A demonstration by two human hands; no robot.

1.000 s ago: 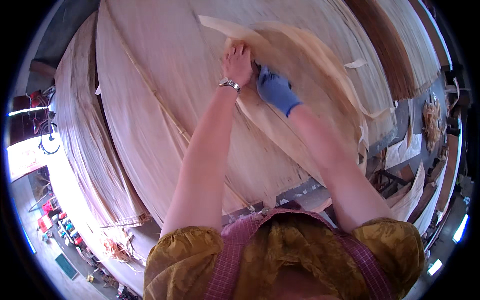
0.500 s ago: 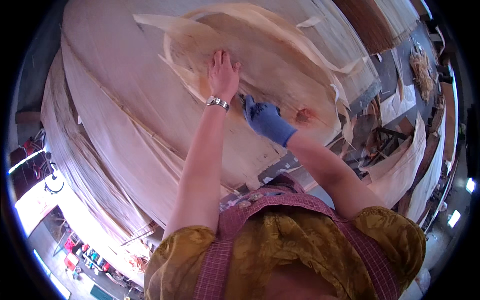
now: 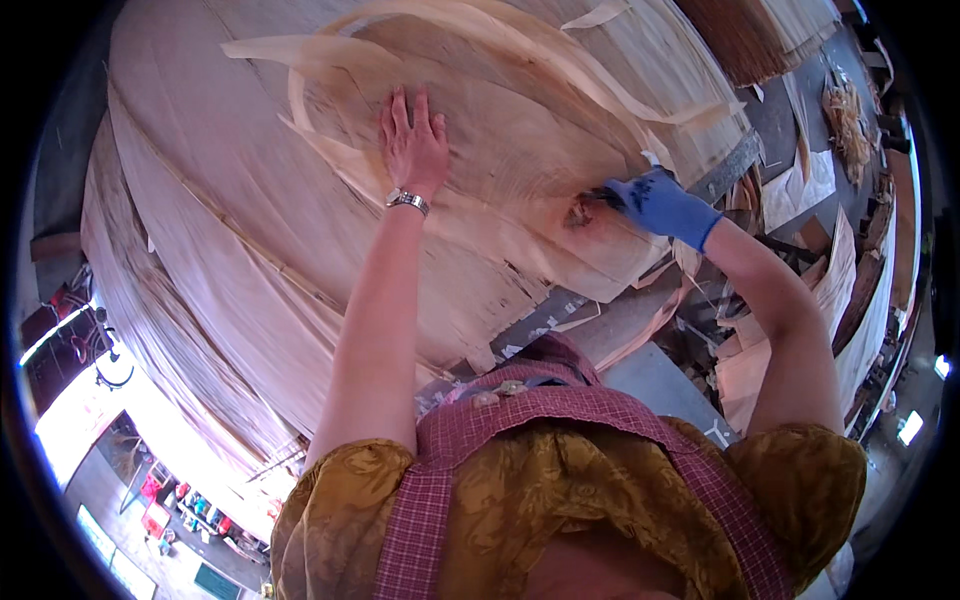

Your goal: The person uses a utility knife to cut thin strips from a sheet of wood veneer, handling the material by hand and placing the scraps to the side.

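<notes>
From my end of the feed, the pale wood veneer sheet (image 3: 500, 165) lies across the upper middle of the frame, on a broad spread of more veneer (image 3: 220, 150). I judge it light for its breadth, flexible along its length, dry rather than slippery, and quick to split along the grain. I would take hold with a flat palm on the smooth part and pinch only at a sound edge, well apart from the reddish knot (image 3: 578, 212) right of centre, which looks brittle.

My left hand (image 3: 415, 155), upper centre, is open and flat on the sheet, fingers slightly spread, gripping nothing. My right hand (image 3: 660, 205), in a blue glove, is right of centre beside the knot with its fingers bunched; something dark shows at the tips, but I cannot tell whether it is a tool or the glove's coating, nor how tightly the fingers close.

Counting: two hands, one glove, one wristwatch (image 3: 408, 202), one obvious knot, one thin pole (image 3: 235, 230) at left, one fibrous bundle (image 3: 848, 125) at upper right; curled strips (image 3: 540, 50) number at least two, and the layered sheets I cannot count
</notes>
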